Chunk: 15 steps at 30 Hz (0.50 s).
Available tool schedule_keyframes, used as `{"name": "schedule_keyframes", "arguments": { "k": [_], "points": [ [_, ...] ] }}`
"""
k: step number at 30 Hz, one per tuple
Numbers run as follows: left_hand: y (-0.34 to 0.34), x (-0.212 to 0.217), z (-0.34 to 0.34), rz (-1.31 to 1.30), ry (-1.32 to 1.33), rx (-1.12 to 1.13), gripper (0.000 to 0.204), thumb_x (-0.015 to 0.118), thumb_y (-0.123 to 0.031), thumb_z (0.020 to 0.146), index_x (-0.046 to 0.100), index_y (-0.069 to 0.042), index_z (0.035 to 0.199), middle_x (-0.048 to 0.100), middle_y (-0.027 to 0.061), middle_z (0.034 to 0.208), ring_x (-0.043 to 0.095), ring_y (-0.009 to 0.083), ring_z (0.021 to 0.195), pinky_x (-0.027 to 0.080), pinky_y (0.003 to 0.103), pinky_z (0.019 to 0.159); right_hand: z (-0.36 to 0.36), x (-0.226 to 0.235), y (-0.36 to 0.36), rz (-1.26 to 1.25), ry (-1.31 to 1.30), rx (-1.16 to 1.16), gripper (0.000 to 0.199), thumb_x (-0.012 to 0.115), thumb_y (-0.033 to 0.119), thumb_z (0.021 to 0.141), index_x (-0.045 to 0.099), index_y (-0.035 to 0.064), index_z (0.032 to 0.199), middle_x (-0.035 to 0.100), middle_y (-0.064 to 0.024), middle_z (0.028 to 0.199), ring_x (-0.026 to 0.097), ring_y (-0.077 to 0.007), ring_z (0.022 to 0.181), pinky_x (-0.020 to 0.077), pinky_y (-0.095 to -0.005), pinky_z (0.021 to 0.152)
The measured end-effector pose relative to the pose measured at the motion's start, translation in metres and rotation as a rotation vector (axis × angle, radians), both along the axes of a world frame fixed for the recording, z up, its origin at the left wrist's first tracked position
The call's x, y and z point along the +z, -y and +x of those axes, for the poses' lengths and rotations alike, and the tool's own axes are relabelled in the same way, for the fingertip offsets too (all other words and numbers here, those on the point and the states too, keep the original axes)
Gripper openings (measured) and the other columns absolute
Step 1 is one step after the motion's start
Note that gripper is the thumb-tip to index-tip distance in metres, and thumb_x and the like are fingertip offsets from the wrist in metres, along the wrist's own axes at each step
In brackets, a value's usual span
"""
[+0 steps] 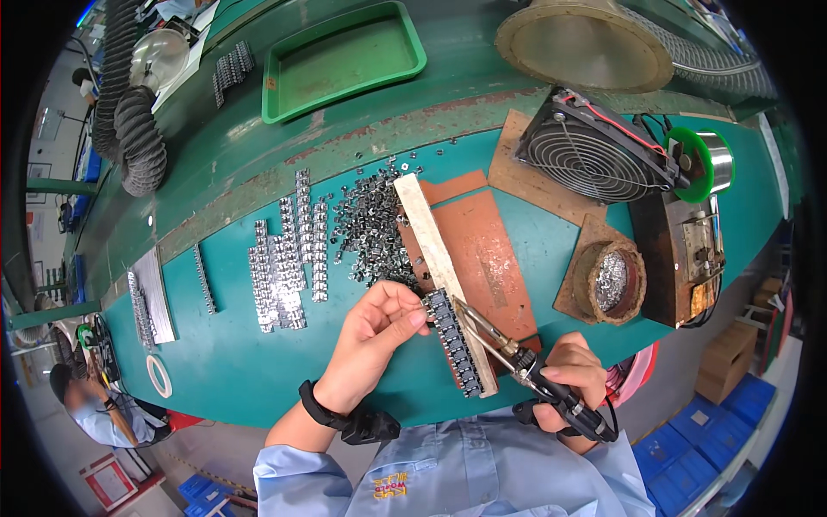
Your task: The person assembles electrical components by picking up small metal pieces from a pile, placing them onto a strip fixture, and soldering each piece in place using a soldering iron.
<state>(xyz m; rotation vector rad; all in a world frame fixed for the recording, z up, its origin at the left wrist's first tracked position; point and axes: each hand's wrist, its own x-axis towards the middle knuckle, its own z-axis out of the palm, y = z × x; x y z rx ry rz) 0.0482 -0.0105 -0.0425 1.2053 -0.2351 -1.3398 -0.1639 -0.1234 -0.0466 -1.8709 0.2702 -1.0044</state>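
Note:
My right hand (570,379) is wrapped round the dark handle of a soldering iron (525,366). Its metal tip points up and left, against the upper part of a strip of small black components (454,345). That strip lies along the left side of a pale wooden bar (428,228) at the bench's near edge. Thumb and fingers of my left hand (369,336) are pinched together beside the strip's upper end; whatever is between them is too small to make out. Beyond that hand spreads a heap of small dark metal parts (375,224).
Assembled metallic strips (280,271) lie left of the heap. A brown board (482,258) is right of the bar. Farther right are a fan (594,146), a solder spool (711,164) and a round pot (610,280). A green tray (345,65) stands behind. Another person (103,405) sits far left.

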Motion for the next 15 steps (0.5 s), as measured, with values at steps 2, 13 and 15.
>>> {"name": "schedule_keyframes", "arguments": {
  "k": [2, 13, 15],
  "points": [
    [0.0000, -0.0010, 0.0008, -0.001, -0.007, 0.006, 0.010, 0.055, -0.005, 0.084, 0.047, -0.005, 0.092, 0.056, 0.0019, 0.081, 0.054, 0.0093, 0.074, 0.043, 0.022, 0.070, 0.0003, 0.0015, 0.0006, 0.002, -0.013, 0.031, 0.031, 0.070, 0.014, 0.067, 0.056, 0.0009, 0.092, 0.058, -0.0053, 0.062, 0.052, -0.0172, 0.049, 0.0399, -0.0289, 0.054],
    [-0.0025, -0.0070, 0.0045, -0.066, -0.045, -0.017, 0.012, 0.056, -0.004, 0.084, 0.048, -0.006, 0.093, 0.055, -0.0005, 0.082, 0.053, 0.0066, 0.075, 0.043, 0.020, 0.069, 0.0043, 0.0041, 0.0014, -0.011, -0.090, 0.151, 0.033, 0.071, 0.011, 0.066, 0.057, -0.0001, 0.094, 0.059, -0.0061, 0.063, 0.057, -0.0184, 0.054, 0.0415, -0.0292, 0.057],
    [-0.0021, -0.0066, 0.0049, -0.065, -0.047, -0.018, 0.012, 0.056, -0.004, 0.084, 0.048, -0.006, 0.092, 0.055, -0.0005, 0.082, 0.052, 0.0067, 0.075, 0.043, 0.020, 0.069, 0.0036, 0.0040, 0.0013, -0.016, -0.095, 0.152, 0.033, 0.071, 0.011, 0.066, 0.057, -0.0001, 0.094, 0.059, -0.0062, 0.063, 0.057, -0.0185, 0.054, 0.0415, -0.0293, 0.057]
  ]
}}
